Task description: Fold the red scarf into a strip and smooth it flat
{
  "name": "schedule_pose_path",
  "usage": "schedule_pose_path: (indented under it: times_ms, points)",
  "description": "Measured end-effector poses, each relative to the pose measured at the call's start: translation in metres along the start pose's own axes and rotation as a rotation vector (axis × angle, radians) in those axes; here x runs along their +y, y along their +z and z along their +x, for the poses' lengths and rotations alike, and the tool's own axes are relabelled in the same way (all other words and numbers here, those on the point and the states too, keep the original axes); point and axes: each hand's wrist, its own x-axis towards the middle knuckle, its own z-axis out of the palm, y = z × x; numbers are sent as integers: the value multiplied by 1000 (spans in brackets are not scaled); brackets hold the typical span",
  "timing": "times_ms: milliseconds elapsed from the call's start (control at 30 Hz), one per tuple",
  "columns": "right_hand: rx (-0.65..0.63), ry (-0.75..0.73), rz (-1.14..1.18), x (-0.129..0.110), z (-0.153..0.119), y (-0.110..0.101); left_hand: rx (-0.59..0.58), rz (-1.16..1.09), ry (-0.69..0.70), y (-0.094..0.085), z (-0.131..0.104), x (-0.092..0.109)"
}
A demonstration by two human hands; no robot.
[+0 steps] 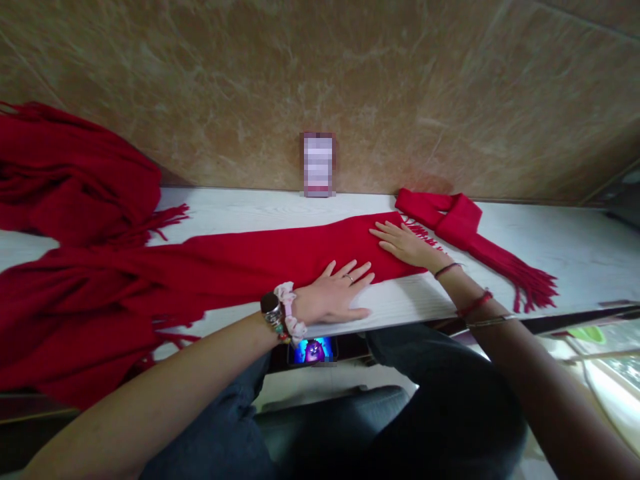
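A long red scarf (290,257) lies spread across a white table, its fringe at the right end. My left hand (335,295) rests with fingers spread, partly on the scarf's near edge and partly on the table. My right hand (403,243) lies flat near the scarf's fringed right end, fingers apart, covering part of the fringe. Just right of it is a second, narrow red scarf (465,230), folded over at a bend, its fringe towards the front right.
Heaped red scarves (80,180) cover the left side of the white table (240,207). A phone-like device (319,165) stands against the brown marbled wall (225,87). A lit phone (314,351) lies below the table's front edge, above my legs.
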Motion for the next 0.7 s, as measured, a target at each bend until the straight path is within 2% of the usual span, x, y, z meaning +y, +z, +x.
schedule_pose_path:
  times_ms: [100,200,300,367,433,500,567,700]
  points:
    - [43,148,-59,18,-3,0,-38,-27,-24,-2,1,1]
    - [152,264,-82,19,-2,-6,-41,-52,-14,-6,1,0]
    - [208,209,-62,-4,1,-9,53,-42,-35,-10,1,-3]
    - [144,153,-42,-21,2,-6,136,-19,-121,-11,-2,-9]
    - [59,112,-26,-32,2,-1,134,4,-211,-9,-6,-17]
    - [10,90,-14,-35,2,2,79,25,-230,-4,-12,-25]
    - [-4,69,-16,-32,1,4,60,56,-193,0,-20,-33]
    - [-16,52,-53,-25,1,5,162,209,-160,-3,-36,-47]
